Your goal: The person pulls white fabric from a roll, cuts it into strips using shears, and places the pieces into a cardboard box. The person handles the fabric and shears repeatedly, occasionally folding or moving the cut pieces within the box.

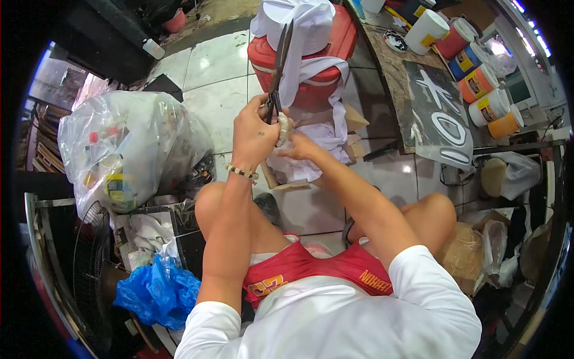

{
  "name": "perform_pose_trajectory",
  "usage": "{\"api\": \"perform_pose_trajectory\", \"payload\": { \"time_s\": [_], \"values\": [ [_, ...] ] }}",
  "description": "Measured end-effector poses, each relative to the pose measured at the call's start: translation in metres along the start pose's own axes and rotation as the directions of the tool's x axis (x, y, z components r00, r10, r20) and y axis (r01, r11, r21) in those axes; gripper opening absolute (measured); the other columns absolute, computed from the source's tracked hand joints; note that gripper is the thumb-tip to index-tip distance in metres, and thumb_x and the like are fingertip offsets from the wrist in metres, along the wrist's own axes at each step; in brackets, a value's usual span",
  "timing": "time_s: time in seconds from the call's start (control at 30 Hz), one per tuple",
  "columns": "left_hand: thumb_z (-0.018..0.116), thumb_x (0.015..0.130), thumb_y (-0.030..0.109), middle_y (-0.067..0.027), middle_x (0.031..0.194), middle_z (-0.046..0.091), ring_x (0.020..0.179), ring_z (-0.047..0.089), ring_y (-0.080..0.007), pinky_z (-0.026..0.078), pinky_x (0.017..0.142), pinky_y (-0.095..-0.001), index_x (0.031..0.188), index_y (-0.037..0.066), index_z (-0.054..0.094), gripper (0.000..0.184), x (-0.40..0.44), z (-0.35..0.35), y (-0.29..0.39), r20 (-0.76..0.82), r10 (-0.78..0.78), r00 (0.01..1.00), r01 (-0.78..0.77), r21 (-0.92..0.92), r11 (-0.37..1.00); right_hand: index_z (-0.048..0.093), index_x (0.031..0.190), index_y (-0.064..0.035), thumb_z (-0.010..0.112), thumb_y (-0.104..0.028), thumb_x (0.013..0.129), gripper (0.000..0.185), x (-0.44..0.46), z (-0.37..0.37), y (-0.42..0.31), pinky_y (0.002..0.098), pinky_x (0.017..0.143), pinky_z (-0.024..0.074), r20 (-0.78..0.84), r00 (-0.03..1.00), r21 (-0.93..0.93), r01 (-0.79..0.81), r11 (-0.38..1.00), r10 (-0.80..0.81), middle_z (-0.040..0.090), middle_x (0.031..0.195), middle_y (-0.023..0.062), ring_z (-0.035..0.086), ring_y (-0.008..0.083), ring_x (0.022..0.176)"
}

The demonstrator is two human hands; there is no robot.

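Note:
My left hand [254, 133], with a beaded bracelet at the wrist, is closed round a large pair of scissors [280, 69]. Their dark blades point up and away from me, and one handle loop is wrapped in pale material. Just right of the handles, my right hand [301, 148] has its fingers stretched out, with nothing visible in them. White cloth [299, 21] is heaped on a red cooler box [263, 54], and a strip hangs down its front. More white cloth [320, 137] lies in an open cardboard box [290, 186] below my hands.
On the left stands a clear plastic bag [143, 143] full of containers, above a blue plastic bag [161, 293] and a fan [92, 263]. Paint tubs [478, 84] and a dark lettered sheet [439, 107] occupy the bench at right. A cardboard box [460, 251] sits beside my knee.

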State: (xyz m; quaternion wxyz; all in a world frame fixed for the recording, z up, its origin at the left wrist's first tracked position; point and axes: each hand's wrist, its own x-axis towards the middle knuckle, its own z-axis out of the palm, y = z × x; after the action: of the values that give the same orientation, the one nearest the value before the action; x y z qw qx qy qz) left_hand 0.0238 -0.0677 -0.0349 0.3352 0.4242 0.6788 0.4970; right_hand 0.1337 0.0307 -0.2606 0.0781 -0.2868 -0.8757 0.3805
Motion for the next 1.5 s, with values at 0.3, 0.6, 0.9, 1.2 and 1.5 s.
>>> {"api": "perform_pose_trajectory", "payload": {
  "time_s": [0.3, 0.6, 0.9, 1.2, 1.5],
  "values": [
    [0.080, 0.074, 0.011, -0.0070, 0.096, 0.074, 0.075, 0.064, -0.0080, 0.050, 0.064, -0.0227, 0.124, -0.005, 0.057, 0.057, -0.002, -0.007, 0.006, -0.054, 0.027, 0.998, -0.025, 0.052, 0.998, 0.068, 0.112, -0.0007, 0.069, -0.047, 0.087, 0.053, -0.024, -0.059, -0.008, 0.0407, 0.088, 0.0507, -0.152, 0.984, 0.283, -0.045, 0.958, 0.091, 0.068, 0.111, 0.0216, 0.066, 0.0351, 0.100],
    [0.079, 0.075, 0.011, -0.0108, 0.099, 0.073, 0.074, 0.067, -0.0115, 0.052, 0.060, -0.0232, 0.127, -0.006, 0.051, 0.061, -0.004, 0.005, 0.006, 0.098, -0.020, 0.995, 0.046, -0.277, 0.960, 0.058, 0.122, -0.0016, 0.072, -0.024, 0.089, 0.042, -0.082, -0.210, -0.113, 0.0280, 0.072, 0.0502, -0.319, 0.942, 0.580, 0.112, 0.807, 0.099, 0.064, 0.092, 0.0078, 0.061, 0.0113, 0.079],
    [0.081, 0.079, 0.011, -0.0154, 0.108, 0.071, 0.086, 0.071, -0.0185, 0.055, 0.066, -0.0261, 0.129, 0.002, 0.050, 0.059, -0.017, 0.054, -0.006, 0.402, 0.051, 0.914, 0.173, -0.502, 0.847, 0.058, 0.121, -0.0015, 0.062, -0.003, 0.093, 0.029, -0.141, -0.241, -0.128, 0.0268, 0.079, 0.0514, -0.327, 0.929, 0.496, 0.323, 0.806, -0.171, 0.065, 0.099, 0.0061, 0.062, 0.0110, 0.091],
    [0.079, 0.083, 0.019, -0.0221, 0.122, 0.063, 0.111, 0.065, -0.0277, 0.056, 0.085, -0.0337, 0.139, 0.001, 0.038, 0.072, -0.040, 0.078, 0.006, 0.685, 0.174, 0.708, 0.360, -0.561, 0.745, 0.057, 0.120, -0.0015, 0.053, 0.002, 0.090, 0.031, -0.169, -0.279, -0.120, 0.0277, 0.076, 0.0501, -0.518, 0.851, 0.210, 0.225, 0.951, -0.088, 0.066, 0.101, 0.0089, 0.062, 0.0129, 0.089],
    [0.083, 0.078, 0.017, -0.0248, 0.141, 0.050, 0.129, 0.053, -0.0312, 0.040, 0.109, -0.0403, 0.154, 0.011, 0.021, 0.098, -0.055, 0.103, -0.024, 0.909, 0.370, 0.191, 0.577, -0.409, 0.707, 0.054, 0.120, -0.0059, 0.048, 0.003, 0.088, 0.034, -0.181, -0.311, -0.081, 0.0267, 0.073, 0.0513, -0.716, 0.691, 0.430, 0.325, 0.842, 0.099, 0.062, 0.096, 0.0073, 0.059, 0.0118, 0.081]
  ]
}}
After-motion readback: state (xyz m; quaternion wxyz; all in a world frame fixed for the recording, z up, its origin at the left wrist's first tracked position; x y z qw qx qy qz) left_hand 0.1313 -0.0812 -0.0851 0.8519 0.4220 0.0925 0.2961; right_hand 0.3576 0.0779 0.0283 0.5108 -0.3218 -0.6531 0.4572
